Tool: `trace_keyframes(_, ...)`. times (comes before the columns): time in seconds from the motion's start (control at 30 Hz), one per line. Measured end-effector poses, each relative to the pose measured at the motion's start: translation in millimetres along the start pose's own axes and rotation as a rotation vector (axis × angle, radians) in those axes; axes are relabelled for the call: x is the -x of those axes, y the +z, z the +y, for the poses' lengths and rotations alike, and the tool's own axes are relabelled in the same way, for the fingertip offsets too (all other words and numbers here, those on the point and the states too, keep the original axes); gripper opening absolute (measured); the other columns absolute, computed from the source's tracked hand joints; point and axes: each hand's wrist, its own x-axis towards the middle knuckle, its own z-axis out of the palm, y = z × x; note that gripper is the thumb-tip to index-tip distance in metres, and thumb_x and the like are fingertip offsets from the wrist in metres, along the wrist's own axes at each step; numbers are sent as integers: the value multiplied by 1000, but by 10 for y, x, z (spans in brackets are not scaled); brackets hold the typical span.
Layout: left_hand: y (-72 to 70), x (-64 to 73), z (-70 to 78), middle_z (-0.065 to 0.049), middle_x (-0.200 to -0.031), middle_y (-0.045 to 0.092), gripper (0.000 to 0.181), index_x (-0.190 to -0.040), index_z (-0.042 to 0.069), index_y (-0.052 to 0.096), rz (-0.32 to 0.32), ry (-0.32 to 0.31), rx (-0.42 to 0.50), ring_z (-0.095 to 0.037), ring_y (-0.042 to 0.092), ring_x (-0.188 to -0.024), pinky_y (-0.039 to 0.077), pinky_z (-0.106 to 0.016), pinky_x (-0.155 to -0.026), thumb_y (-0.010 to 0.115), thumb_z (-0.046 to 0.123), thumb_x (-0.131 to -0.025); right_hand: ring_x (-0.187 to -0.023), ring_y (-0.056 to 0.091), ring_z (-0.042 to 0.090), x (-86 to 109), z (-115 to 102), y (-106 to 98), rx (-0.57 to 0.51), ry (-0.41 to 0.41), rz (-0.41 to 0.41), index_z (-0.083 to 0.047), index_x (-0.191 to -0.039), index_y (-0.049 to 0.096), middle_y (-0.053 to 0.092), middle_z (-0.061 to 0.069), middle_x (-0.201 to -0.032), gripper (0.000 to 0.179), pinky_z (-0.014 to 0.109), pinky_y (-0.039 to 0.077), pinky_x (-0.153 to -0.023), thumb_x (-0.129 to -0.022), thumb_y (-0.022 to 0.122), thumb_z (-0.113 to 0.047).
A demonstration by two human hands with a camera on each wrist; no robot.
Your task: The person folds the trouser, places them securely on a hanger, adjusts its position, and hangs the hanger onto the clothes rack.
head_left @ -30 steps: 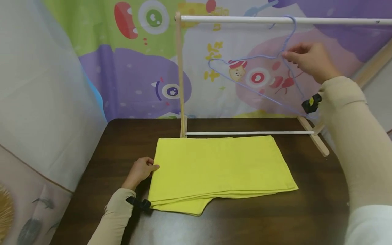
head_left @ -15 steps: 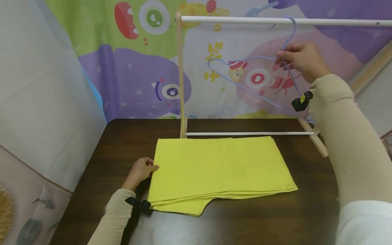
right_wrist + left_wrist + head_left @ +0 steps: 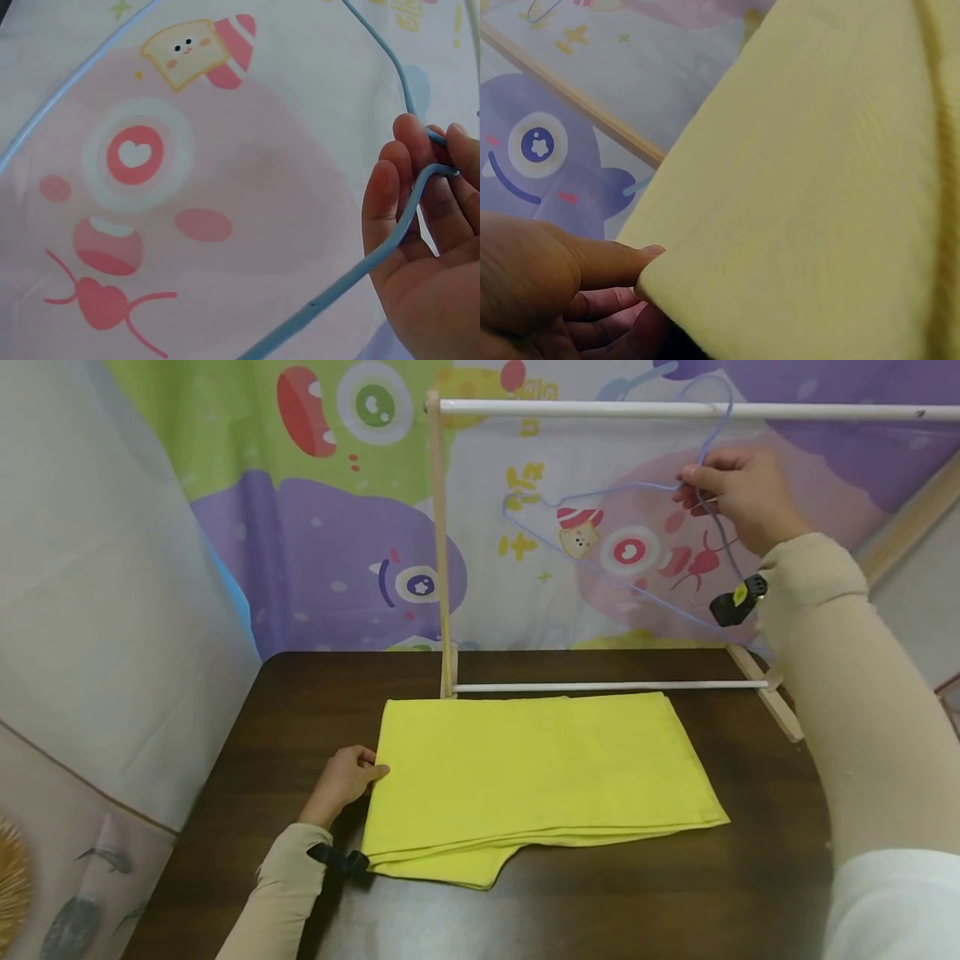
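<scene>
Folded yellow trousers [image 3: 540, 768] lie flat in layers on the dark wooden table. My left hand [image 3: 347, 783] pinches their left edge; in the left wrist view the thumb lies on top of the yellow cloth [image 3: 802, 180] and the other fingers are below it. Up at the right, my right hand [image 3: 750, 497] pinches a thin blue wire hanger [image 3: 611, 491] at the neck below its hook. The hook's curve stands above the rack's white top bar [image 3: 570, 409]. In the right wrist view the hanger [image 3: 330, 296] runs between the thumb and fingers.
The wooden rack's left post [image 3: 440, 543] stands behind the trousers, and a white lower bar [image 3: 600, 687] runs close to their far edge. A cartoon-printed curtain [image 3: 322, 543] hangs behind. The dark table [image 3: 637, 902] extends in front.
My right hand first shifted left and closed round the hanger's neck. The hanger then rose, its hook going from resting on the top bar to above it. The left hand and trousers stayed still.
</scene>
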Motion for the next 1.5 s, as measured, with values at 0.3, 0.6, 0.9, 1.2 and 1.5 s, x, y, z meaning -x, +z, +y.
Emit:
trace_keyframes(0.3, -2, 11, 5, -12, -87, 58, 27, -107, -5, 58, 9, -1, -2, -22, 57, -71, 47, -33, -61, 65, 18, -94, -69, 64, 15, 26, -109, -3, -35, 0, 17, 0, -87, 72, 70, 5, -76, 10, 20, 51, -59, -90, 69, -9)
trace_keyframes(0.6, -8, 14, 0, -12, -87, 58, 27, -107, -4, 58, 1, -7, 20, -22, 57, -71, 47, -32, -61, 66, 18, -94, -71, 65, 15, 71, -167, 29, 8, -27, 1, 0, -90, 73, 71, 5, -79, 11, 19, 51, -62, -90, 69, -11)
trace_keyframes(0.9, -13, 23, 7, -12, -88, 58, 28, -108, -4, 57, -16, -13, 15, -22, 56, -71, 47, -33, -61, 65, 20, -95, -64, 65, 13, 120, -73, 38, 109, -94, -30, -1, -84, 74, 71, 4, -74, 14, 19, 50, -60, -91, 68, -12)
trace_keyframes(1.2, -12, 30, 14, -12, -88, 57, 28, -108, -4, 56, -16, 0, 14, -22, 56, -71, 47, -33, -62, 64, 19, -95, -65, 61, 12, 210, 14, 167, 252, -99, -33, -10, -85, 75, 71, -3, -74, 12, 18, 49, -62, -91, 70, -19)
trace_keyframes(1.5, -17, 18, 15, -13, -89, 58, 29, -109, -5, 56, -18, 7, 0, -22, 58, -72, 49, -33, -62, 65, 18, -95, -70, 54, 11, 243, 177, 352, 544, -103, -70, -5, -95, 74, 68, -10, -75, 23, 21, 44, -57, -94, 67, -27)
